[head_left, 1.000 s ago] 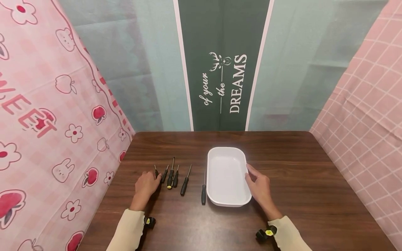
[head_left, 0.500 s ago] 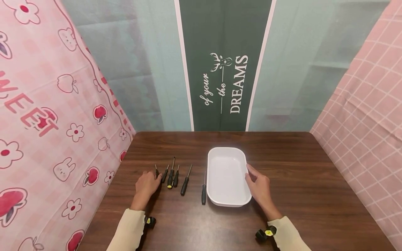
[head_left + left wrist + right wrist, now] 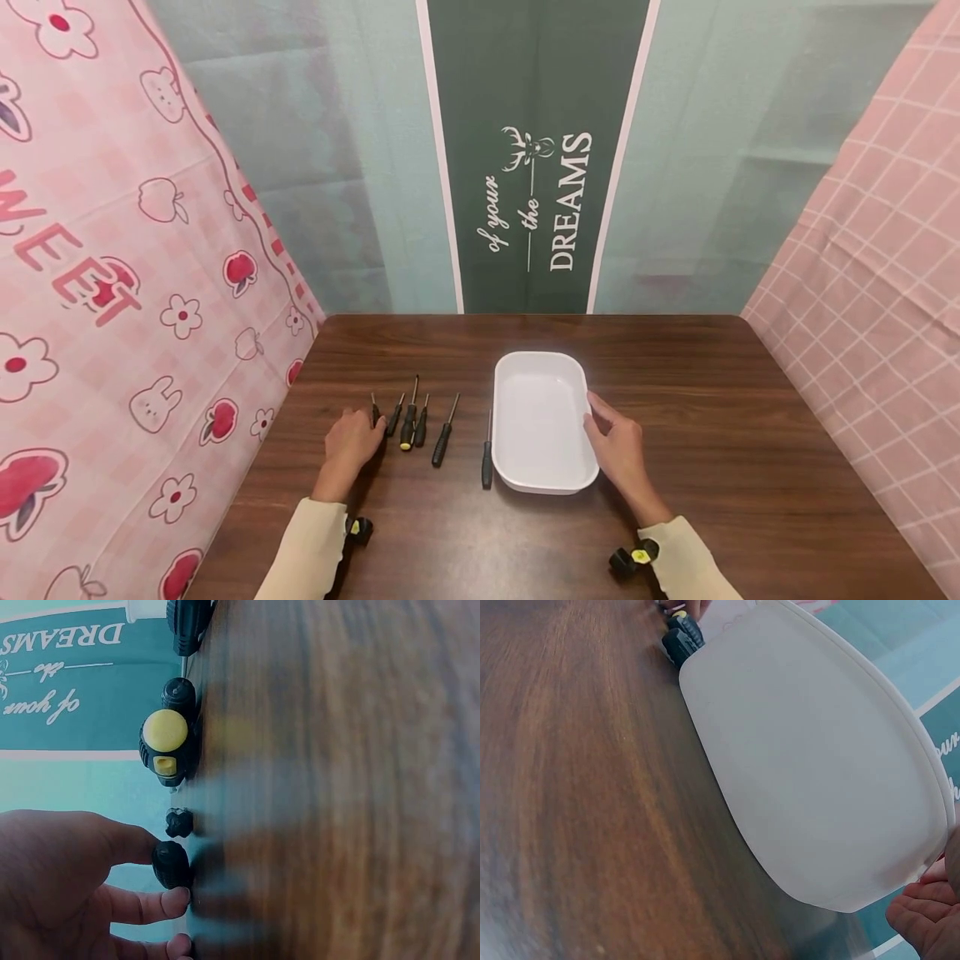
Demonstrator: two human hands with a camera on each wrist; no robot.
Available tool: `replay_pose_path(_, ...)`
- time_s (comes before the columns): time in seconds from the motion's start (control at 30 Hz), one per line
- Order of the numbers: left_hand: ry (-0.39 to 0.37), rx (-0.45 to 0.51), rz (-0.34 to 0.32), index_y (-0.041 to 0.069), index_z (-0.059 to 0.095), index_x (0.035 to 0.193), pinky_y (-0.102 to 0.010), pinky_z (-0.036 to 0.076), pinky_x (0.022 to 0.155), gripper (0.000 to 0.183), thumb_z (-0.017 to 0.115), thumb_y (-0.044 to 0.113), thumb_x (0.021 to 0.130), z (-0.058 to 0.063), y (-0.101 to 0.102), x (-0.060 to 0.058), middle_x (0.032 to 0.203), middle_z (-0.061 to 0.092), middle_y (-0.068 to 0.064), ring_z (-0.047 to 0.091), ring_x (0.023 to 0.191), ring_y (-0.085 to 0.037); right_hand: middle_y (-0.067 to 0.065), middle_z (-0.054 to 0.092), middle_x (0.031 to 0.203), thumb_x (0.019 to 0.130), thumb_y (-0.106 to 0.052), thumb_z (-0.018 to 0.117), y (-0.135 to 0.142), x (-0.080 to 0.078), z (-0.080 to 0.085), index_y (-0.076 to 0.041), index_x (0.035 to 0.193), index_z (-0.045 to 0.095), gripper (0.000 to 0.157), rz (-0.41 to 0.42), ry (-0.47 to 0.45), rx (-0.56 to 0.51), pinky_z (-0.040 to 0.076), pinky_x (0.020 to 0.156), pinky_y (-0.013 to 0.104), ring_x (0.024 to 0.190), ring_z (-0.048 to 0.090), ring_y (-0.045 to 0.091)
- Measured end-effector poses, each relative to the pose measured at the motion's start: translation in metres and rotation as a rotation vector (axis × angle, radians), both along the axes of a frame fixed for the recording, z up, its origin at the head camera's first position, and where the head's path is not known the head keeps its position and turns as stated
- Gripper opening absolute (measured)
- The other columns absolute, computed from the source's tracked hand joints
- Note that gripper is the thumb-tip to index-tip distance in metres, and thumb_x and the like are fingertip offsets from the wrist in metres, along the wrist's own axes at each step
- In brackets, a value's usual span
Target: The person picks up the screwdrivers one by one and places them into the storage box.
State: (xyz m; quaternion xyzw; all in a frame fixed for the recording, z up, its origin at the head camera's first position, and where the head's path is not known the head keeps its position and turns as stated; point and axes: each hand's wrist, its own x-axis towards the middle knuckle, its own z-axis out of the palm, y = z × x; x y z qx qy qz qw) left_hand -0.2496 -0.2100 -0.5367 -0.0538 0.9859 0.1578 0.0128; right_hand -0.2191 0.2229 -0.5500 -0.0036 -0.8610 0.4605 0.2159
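In the head view, my left hand (image 3: 354,437) is at the left end of a row of screwdrivers. Its thumb and a finger pinch the black handle of the leftmost screwdriver (image 3: 171,864), which lies on the table. To its right lie a small black screwdriver (image 3: 395,417), a larger yellow-ended one (image 3: 408,421) and another small one (image 3: 421,427). My right hand (image 3: 622,442) grips the right rim of a white rectangular tray (image 3: 542,421), thumb at the inner side. Nothing lies in the tray. Its outer wall (image 3: 810,765) fills much of the right wrist view.
Two more black-handled screwdrivers lie further right: one (image 3: 444,437) apart from the row, another (image 3: 487,462) close along the tray's left side. All rest on a brown wooden table (image 3: 465,542). A printed cloth (image 3: 532,50) hangs behind, pink cloths (image 3: 885,250) at both sides.
The tray and my right hand have shifted very slightly left, closer to the nearest screwdriver. My left hand stays on the leftmost screwdriver with hardly any movement.
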Motion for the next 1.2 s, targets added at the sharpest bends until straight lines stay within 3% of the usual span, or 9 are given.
replay_pose_path(0.2,-0.007,-0.006,0.004,0.000,0.063,0.079,-0.054,0.051,0.062,0.042,0.059,0.036,0.099,0.000,0.001,0.001,0.095,0.057,-0.025,0.059,0.069,-0.035,0.018,0.065,0.129,0.090,0.002,0.069,-0.001,0.000,-0.001,0.004,0.128,0.065,0.038,0.020,-0.002,-0.014,0.045,0.097,0.040,0.122,0.061,0.036)
replay_pose_path(0.53,0.003,0.006,-0.017,-0.009,0.067,0.097,-0.056,0.052,0.070,0.038,0.059,0.028,0.100,0.002,-0.001,-0.002,0.095,0.060,-0.026,0.062,0.080,-0.040,0.017,0.066,0.127,0.089,0.001,0.070,0.000,-0.001,-0.002,0.003,0.127,0.067,0.038,0.013,0.023,-0.006,0.044,0.097,0.038,0.121,0.061,0.034)
replay_pose_path(0.93,-0.022,0.063,0.005,-0.001,0.064,0.079,-0.045,0.047,0.059,0.034,0.059,0.027,0.098,0.004,-0.006,-0.007,0.074,0.058,-0.013,0.054,0.066,-0.028,0.018,0.065,0.128,0.090,0.002,0.070,0.000,-0.001,-0.004,0.003,0.127,0.066,0.038,0.015,0.015,-0.006,0.046,0.094,0.038,0.120,0.062,0.036)
replay_pose_path(1.2,-0.024,0.126,0.002,0.001,0.058,0.072,-0.046,0.047,0.060,0.038,0.057,0.028,0.098,0.005,-0.013,-0.010,0.073,0.058,-0.015,0.053,0.066,-0.028,0.018,0.065,0.128,0.090,0.002,0.069,0.000,0.000,-0.003,0.003,0.128,0.066,0.038,0.017,0.000,-0.012,0.047,0.095,0.041,0.121,0.061,0.036)
